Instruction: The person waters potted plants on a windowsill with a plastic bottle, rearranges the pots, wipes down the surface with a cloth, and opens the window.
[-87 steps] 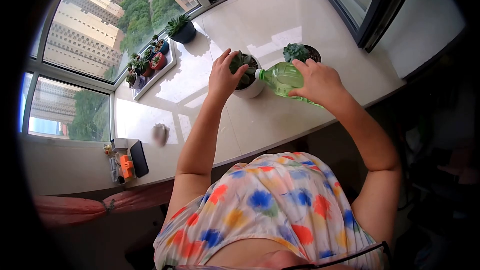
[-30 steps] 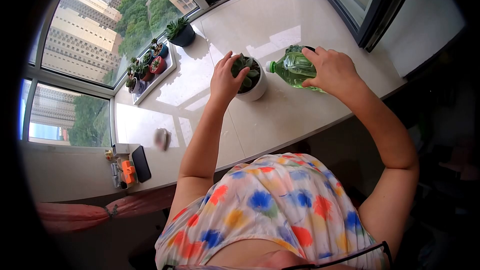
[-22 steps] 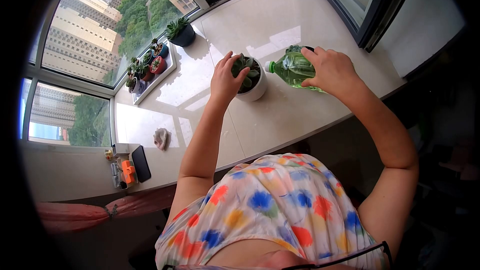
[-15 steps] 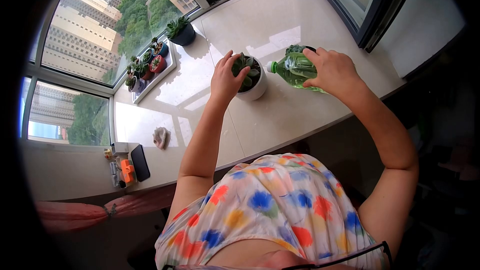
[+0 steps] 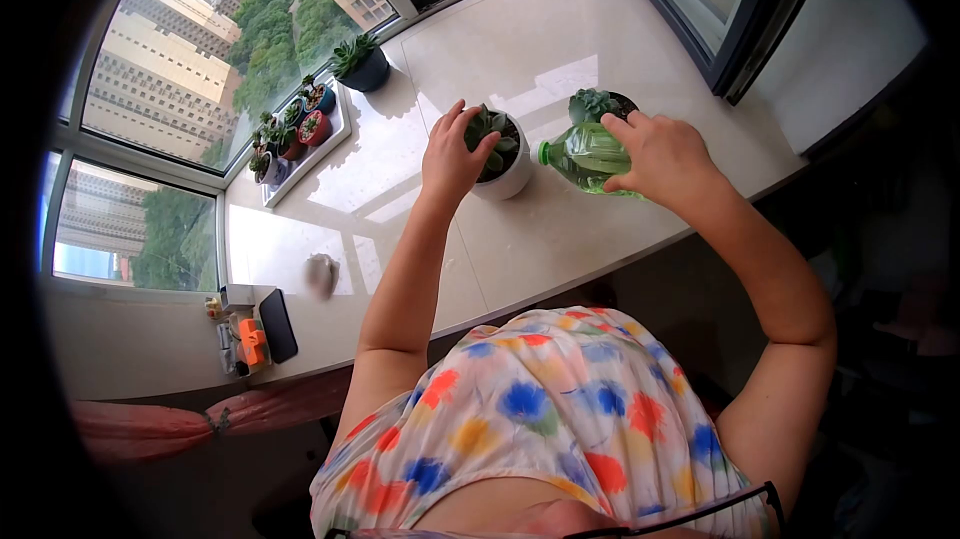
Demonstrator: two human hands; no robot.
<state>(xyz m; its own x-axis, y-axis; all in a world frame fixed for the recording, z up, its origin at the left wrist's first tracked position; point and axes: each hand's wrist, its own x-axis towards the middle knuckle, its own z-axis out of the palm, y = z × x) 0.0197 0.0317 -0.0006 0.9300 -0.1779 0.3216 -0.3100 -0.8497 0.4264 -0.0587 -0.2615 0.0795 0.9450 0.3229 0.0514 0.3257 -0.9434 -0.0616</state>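
My left hand [image 5: 456, 151] is at the left side of a white pot [image 5: 511, 179]. Its fingers are apart, and the thumb lies against or just over the leaves of a succulent [image 5: 486, 127] in dark soil. The hand hides the pot's left side. In my right hand [image 5: 668, 154] is a clear green plastic bottle [image 5: 588, 157] of liquid, gripped round its body and lying nearly sideways. Its green-capped neck [image 5: 544, 153] points at the white pot, a small gap from the rim. Behind the bottle, a second succulent [image 5: 594, 104] is partly hidden.
A white tray [image 5: 343, 125] of several small potted succulents stands by the window, beside a dark pot [image 5: 371, 72]. A blurred pale lump [image 5: 321, 276] lies at the left. Near the counter's left end are a black phone-like slab [image 5: 279, 325] and an orange object [image 5: 252, 340].
My right hand has lowered the bottle slightly toward me, and its neck has dropped. More of the succulent behind it shows. My left hand stays almost still.
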